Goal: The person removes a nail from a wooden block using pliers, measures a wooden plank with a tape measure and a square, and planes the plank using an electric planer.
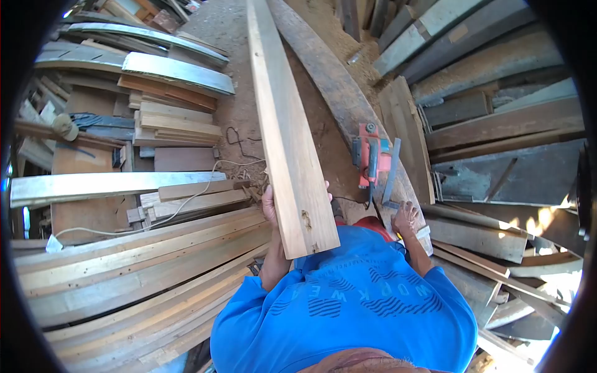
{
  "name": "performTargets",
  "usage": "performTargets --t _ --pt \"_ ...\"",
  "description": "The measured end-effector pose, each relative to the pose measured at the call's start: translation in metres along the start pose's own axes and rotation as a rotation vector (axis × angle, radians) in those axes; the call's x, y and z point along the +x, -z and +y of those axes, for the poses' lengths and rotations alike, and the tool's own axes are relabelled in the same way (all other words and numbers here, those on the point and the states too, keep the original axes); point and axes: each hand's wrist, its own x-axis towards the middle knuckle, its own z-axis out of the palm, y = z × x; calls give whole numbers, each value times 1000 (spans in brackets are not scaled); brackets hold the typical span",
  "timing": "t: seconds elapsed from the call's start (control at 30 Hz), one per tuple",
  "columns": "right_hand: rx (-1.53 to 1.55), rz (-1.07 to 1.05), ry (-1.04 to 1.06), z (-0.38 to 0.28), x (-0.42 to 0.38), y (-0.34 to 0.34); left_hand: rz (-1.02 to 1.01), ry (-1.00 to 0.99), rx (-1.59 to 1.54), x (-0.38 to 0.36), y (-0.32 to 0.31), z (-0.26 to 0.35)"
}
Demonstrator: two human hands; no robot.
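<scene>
A long pale wooden board slants up and away from my chest, a knotty hole near its close end. My left hand grips this board from beneath, thumb side at its left edge and fingertips showing at the right edge. On the dark, worn bench plank to the right rests my right hand, fingers spread over the wood. A small pale piece with a yellow part lies beside its wrist. Just ahead of that hand are a metal square and a red electric planer.
Stacked planks fill the left side, with shorter boards piled farther off. A white cord runs across the left stack. More timber leans and lies along the right. Sawdust covers the ground ahead.
</scene>
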Motion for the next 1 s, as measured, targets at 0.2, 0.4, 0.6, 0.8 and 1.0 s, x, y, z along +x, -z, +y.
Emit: performTargets --t 0.2,0.4,0.6,0.8,1.0 --pt "-84 -68 175 -9 39 -14 -2 -8 175 -14 16 -5" --pt "-199 -89 333 -7 43 -13 116 -37 300 -22 35 5" --pt "347 261 155 -10 96 -10 371 27 618 -34 25 5" --pt "847 731 189 -76 93 172 466 22 595 -35 19 -5" --pt "988 579 598 -199 49 307 527 21 565 -39 16 -4"
